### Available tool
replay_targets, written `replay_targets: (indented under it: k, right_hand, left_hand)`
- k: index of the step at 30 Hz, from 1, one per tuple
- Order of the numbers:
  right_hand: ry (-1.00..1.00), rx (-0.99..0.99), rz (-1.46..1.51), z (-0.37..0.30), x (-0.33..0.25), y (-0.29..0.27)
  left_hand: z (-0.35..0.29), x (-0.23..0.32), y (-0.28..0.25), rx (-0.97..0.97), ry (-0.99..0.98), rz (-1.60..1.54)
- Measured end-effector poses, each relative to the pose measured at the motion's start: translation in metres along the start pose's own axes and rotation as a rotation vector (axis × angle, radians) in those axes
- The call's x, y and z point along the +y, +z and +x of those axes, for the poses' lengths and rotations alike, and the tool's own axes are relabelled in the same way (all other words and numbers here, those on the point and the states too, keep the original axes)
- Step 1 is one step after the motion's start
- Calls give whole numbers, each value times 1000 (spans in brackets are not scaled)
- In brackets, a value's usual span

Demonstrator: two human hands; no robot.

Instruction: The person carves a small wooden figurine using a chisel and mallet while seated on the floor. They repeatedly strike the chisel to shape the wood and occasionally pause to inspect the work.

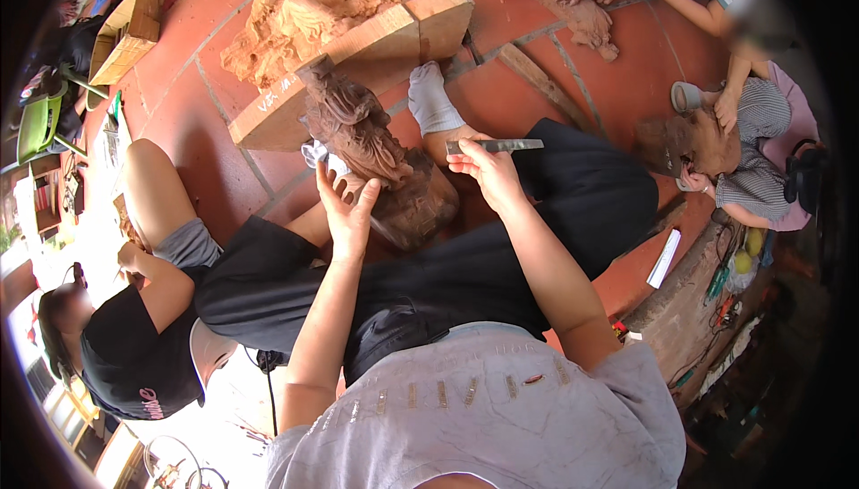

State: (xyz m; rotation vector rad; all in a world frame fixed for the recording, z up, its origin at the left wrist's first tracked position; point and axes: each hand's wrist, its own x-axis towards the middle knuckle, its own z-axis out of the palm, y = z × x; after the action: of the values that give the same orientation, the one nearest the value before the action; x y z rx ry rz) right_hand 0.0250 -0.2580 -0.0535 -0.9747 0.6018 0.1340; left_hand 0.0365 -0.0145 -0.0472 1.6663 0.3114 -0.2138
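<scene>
A dark brown carved wooden figure (358, 127) leans between my legs, its broad base (418, 207) nearest my lap. My left hand (349, 216) is raised beside the lower part of the carving. Its fingers are spread and nothing is in them; whether a fingertip touches the wood I cannot tell. To the right of the figure, my right hand (488, 171) pinches a short, flat grey strip (510, 144) that looks like a file or blade. The strip lies nearly level and apart from the carving, above my dark trouser leg.
Beyond the figure stands a larger, paler wood carving (309, 15) on a thick wooden slab (358, 59). A wooden bar (550, 86) lies on the red tiles. Other people sit left and right, two on the right handling brown carvings (707, 140). A cardboard box (125, 37) is far left.
</scene>
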Motion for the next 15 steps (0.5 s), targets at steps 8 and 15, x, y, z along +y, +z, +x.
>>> replay_targets:
  k: [8,15]
  right_hand:
    - [12,35,-11,4,15,-1]
    - [-32,-104,-83,16,15,0]
  left_hand:
    - [29,-14,42,122,263,236]
    - [49,-29,54,306,242,344]
